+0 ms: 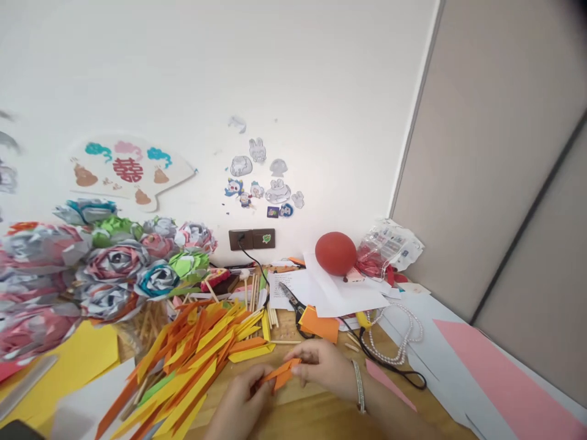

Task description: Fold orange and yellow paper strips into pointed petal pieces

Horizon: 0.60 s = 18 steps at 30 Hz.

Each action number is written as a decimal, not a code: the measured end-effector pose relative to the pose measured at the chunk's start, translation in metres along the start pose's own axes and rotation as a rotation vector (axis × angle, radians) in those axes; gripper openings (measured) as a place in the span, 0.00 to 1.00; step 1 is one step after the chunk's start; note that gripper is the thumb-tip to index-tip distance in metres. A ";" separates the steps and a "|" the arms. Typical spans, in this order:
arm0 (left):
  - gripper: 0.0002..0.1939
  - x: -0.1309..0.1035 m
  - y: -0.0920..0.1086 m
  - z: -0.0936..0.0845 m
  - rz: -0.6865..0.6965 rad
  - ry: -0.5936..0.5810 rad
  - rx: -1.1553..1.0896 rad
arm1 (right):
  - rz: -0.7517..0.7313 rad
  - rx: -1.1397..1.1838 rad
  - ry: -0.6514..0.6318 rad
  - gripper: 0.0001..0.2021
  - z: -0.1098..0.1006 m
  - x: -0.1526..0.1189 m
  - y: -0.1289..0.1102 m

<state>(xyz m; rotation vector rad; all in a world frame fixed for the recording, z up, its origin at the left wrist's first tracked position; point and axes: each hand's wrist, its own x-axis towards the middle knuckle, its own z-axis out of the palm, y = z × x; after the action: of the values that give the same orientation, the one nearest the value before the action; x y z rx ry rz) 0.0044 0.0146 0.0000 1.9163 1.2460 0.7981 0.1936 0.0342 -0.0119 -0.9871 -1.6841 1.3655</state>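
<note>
Between my two hands, low over the wooden table, is a small folded piece of orange paper (pixel 284 371). My left hand (pixel 251 391) pinches its left end between thumb and fingers. The upper right end is gripped by my right hand (pixel 316 365), with a beaded bracelet (pixel 359 386) on that wrist. A heap of folded orange and yellow paper strips (pixel 197 354) lies just left of my left hand. Beyond my right hand are orange paper squares (pixel 321 324), partly covering a pair of black scissors (pixel 293 299).
Paper flowers (pixel 119 263) crowd the left side above yellow sheets (pixel 68 366). A red balloon (pixel 335 253) rests on white paper (pixel 330 290) at the back. Right of my hands lie a black cord (pixel 389 365), a pearl string (pixel 403 348) and pink paper (pixel 499 373).
</note>
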 end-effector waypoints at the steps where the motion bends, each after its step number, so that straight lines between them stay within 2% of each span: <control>1: 0.14 0.001 0.001 0.001 -0.003 0.024 -0.023 | 0.000 0.016 0.008 0.18 0.000 0.002 -0.001; 4: 0.17 0.002 0.004 0.006 0.006 0.057 -0.010 | -0.033 -0.062 0.101 0.14 0.002 0.006 -0.008; 6: 0.17 0.001 0.009 0.010 0.023 0.076 0.072 | -0.072 -0.234 0.185 0.10 0.005 0.007 -0.017; 9: 0.14 0.001 0.016 0.014 0.094 0.179 0.205 | -0.168 -0.585 0.204 0.15 0.011 0.005 -0.031; 11: 0.14 0.003 0.020 0.014 0.142 0.219 0.212 | -0.216 -0.702 0.192 0.19 0.013 0.001 -0.037; 15: 0.19 0.007 0.020 0.011 0.124 0.170 -0.012 | -0.216 -0.606 0.254 0.21 0.015 -0.007 -0.037; 18: 0.24 0.005 0.020 0.011 0.067 0.108 -0.178 | -0.231 -0.559 0.274 0.17 0.016 -0.012 -0.034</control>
<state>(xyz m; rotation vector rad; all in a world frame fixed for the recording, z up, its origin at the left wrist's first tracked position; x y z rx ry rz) 0.0243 0.0112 0.0107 1.7992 1.1376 1.0238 0.1804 0.0121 0.0185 -1.1741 -1.9299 0.5813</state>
